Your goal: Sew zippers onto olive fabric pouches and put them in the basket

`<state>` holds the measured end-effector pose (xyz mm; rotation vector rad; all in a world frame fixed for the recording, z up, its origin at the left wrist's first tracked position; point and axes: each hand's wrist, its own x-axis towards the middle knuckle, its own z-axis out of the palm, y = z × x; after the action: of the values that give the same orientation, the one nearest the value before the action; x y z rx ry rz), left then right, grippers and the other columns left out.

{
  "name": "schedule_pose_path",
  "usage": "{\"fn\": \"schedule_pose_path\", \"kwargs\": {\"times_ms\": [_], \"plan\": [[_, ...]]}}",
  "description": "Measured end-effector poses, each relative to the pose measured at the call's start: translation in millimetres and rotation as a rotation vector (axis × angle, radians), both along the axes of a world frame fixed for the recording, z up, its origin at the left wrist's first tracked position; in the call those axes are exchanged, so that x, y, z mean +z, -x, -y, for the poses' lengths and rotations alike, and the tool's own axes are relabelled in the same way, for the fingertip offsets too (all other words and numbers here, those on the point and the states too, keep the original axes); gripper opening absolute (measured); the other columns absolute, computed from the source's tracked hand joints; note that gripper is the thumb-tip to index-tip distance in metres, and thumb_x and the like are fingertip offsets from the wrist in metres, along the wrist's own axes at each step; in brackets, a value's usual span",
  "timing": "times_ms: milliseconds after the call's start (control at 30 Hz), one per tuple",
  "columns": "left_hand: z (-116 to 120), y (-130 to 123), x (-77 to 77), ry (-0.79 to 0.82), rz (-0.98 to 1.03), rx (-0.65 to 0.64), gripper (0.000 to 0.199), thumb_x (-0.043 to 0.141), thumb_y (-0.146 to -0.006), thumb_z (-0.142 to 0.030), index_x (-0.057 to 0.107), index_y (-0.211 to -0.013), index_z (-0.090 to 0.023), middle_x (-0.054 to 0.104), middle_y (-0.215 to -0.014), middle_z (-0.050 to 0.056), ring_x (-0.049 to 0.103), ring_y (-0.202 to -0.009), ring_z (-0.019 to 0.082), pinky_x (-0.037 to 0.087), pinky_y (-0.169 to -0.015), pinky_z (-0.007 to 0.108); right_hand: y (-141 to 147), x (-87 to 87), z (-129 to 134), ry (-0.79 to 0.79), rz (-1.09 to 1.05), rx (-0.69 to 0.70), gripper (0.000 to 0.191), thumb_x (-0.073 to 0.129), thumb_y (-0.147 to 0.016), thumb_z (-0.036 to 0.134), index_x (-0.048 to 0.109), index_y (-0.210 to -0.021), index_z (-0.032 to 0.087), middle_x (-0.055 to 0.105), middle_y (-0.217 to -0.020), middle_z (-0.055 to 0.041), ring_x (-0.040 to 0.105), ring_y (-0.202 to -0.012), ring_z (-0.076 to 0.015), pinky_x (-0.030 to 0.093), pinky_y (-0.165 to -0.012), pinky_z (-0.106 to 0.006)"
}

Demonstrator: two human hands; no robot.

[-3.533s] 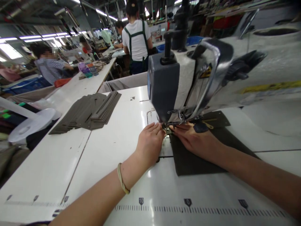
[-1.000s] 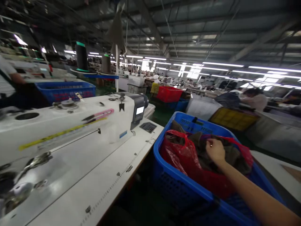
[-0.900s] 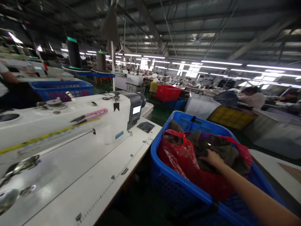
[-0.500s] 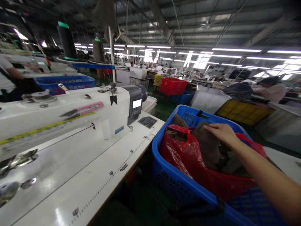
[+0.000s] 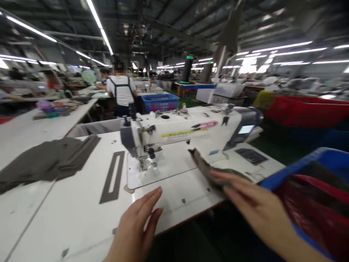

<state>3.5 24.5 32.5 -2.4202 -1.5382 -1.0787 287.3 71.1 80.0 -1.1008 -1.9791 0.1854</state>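
Well, at far left a grey stack (image 5: pixel 51 160) lies spread on the white table (image 5: pixel 81 222), its layers slumping toward the edge. Next to it, well apart from any hand, a slotted strip (image 5: pixel 108 197) lies flat, just left of the machine (image 5: pixel 174 136). Nearer to me comes the left hand (image 5: pixel 135 225), reaching in from the near side, fingers straight and together, the thumb spread away from them; nothing sits in that gap, and the hand seems to hover over the table's near edge. Right of it is the cloth (image 5: pixel 203 169), in front of the machine's arm, one end raised toward the far side and the rest sagging back by the near edge. I'd judge it light, soft and limp, hardly slippery and in no danger of breaking, though apt to fold over; a pinch near a corner or along an edge should suit it, with the other hand flattening the loose end. The right hand (image 5: pixel 253 205) has it gripped between fingers and thumb, as far as the blur lets me see, palm turned inward, forearm slanting in from near right. Beyond, at far right, stands the blue tub (image 5: pixel 289 171) with a red bag (image 5: pixel 296 203) inside.
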Motion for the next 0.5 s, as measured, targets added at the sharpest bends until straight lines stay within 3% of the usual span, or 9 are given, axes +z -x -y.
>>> {"fn": "schedule_pose_path", "kwargs": {"times_ms": [67,167,300,400,500], "plan": [[3.9,1.2,-6.6,0.068,0.047,0.08,0.04,0.04,-0.091,-0.022,0.038,-0.131,-0.022,0.059,-0.121,0.006,0.059,-0.106,0.019,0.053,-0.087,0.031,40.1,-33.1,8.5,-0.093,0.256,0.334,0.024,0.046,-0.086,0.019,0.067,-0.096,0.023,0.068,-0.103,-0.0026,0.064,-0.094,-0.0185,0.055,-0.079,-0.03],[6.5,10.7,-14.0,0.177,0.081,0.15,0.038,0.04,-0.089,-0.015,0.042,-0.127,-0.018,0.057,-0.122,0.009,0.055,-0.111,0.021,0.05,-0.092,0.036,68.0,-58.0,18.8,-0.235,0.474,0.572,0.021,0.052,-0.082,0.024,0.068,-0.095,0.018,0.067,-0.106,-0.0073,0.062,-0.099,-0.0219,0.054,-0.082,-0.034],[3.3,11.7,-8.7,0.355,0.118,0.232,0.019,0.057,-0.082,-0.02,0.058,-0.101,-0.019,0.061,-0.105,0.007,0.057,-0.098,0.024,0.049,-0.085,0.04,68.0,-49.7,3.7,-0.189,0.434,0.502,0.022,0.054,-0.084,0.036,0.067,-0.093,0.021,0.069,-0.096,-0.0048,0.065,-0.085,-0.019,0.056,-0.071,-0.031],[-6.9,-1.7,-3.0,0.412,0.117,0.26,0.02,0.069,-0.074,-0.031,0.06,-0.088,-0.019,0.058,-0.095,0.005,0.055,-0.091,0.024,0.045,-0.082,0.041,71.9,-45.2,-32.3,-0.131,0.341,0.39,0.02,0.046,-0.089,0.024,0.065,-0.095,0.021,0.067,-0.096,-0.0052,0.062,-0.087,-0.0172,0.051,-0.077,-0.032],[-19.0,-13.1,-3.8,0.419,0.052,0.26,0.024,0.072,-0.072,-0.031,0.058,-0.085,-0.018,0.055,-0.093,0.005,0.052,-0.09,0.024,0.041,-0.082,0.041,83.9,-54.3,-75.0,-0.095,0.395,0.4,0.018,0.047,-0.088,0.021,0.063,-0.098,0.019,0.064,-0.098,-0.0073,0.058,-0.09,-0.0193,0.047,-0.078,-0.036]]}}
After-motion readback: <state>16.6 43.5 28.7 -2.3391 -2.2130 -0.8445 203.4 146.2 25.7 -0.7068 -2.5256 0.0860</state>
